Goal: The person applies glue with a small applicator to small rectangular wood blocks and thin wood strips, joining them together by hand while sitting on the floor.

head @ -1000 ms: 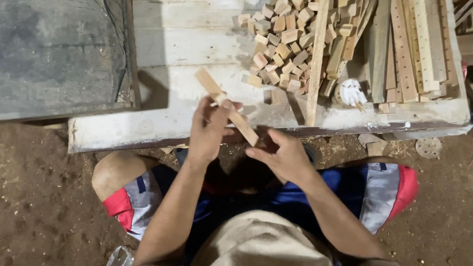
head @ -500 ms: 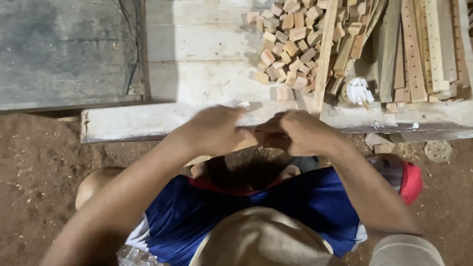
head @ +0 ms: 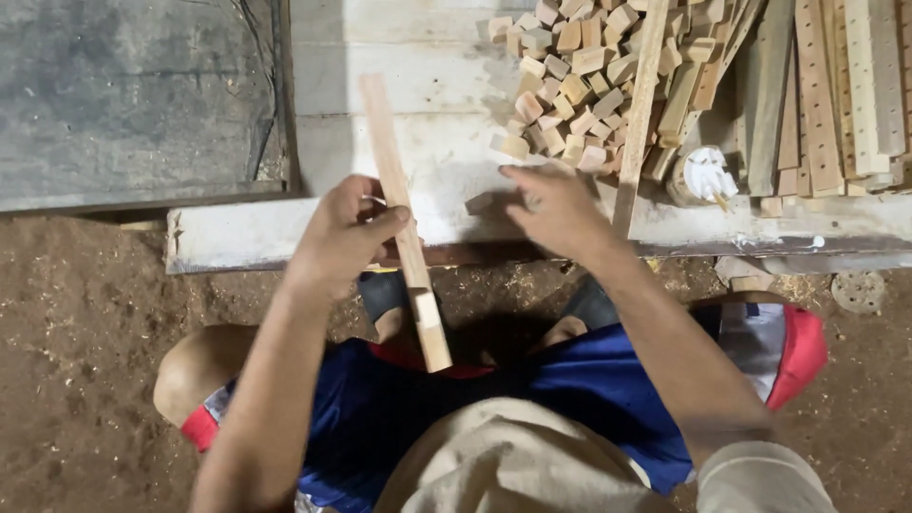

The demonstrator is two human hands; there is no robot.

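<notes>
**Left hand grips a wooden slat; right hand open at the block pile**

Your left hand [head: 344, 233] is closed around a long, pale wooden slat [head: 403, 218], thumb across its face and fingers wrapped behind. The slat stands nearly upright in the view, tilted slightly, its upper end over the white-painted bench [head: 399, 85] and its lower end hanging above your lap, past the bench edge.

Your right hand [head: 560, 211] holds nothing. Its fingers are spread and extended toward the near edge of a heap of small wooden blocks [head: 570, 85]; the fingertips lie just beside the lowest blocks, and whether they touch one cannot be told. A single small block [head: 480, 202] lies on the bench just to the left of this hand, apart from the heap.

A thin wooden strip [head: 638, 119] leans across the heap, running down to the bench edge beside your right wrist. Right of it sits a small white-topped object [head: 708, 178], its kind unclear. Beyond that, a stack of long drilled wooden strips [head: 836, 85] lies on the bench.

A dark grey panel [head: 133, 95] occupies the upper left. Below the bench, the ground is brown, sawdust-strewn earth [head: 76, 361]. You are seated in blue shorts with red trim [head: 589, 399].
</notes>
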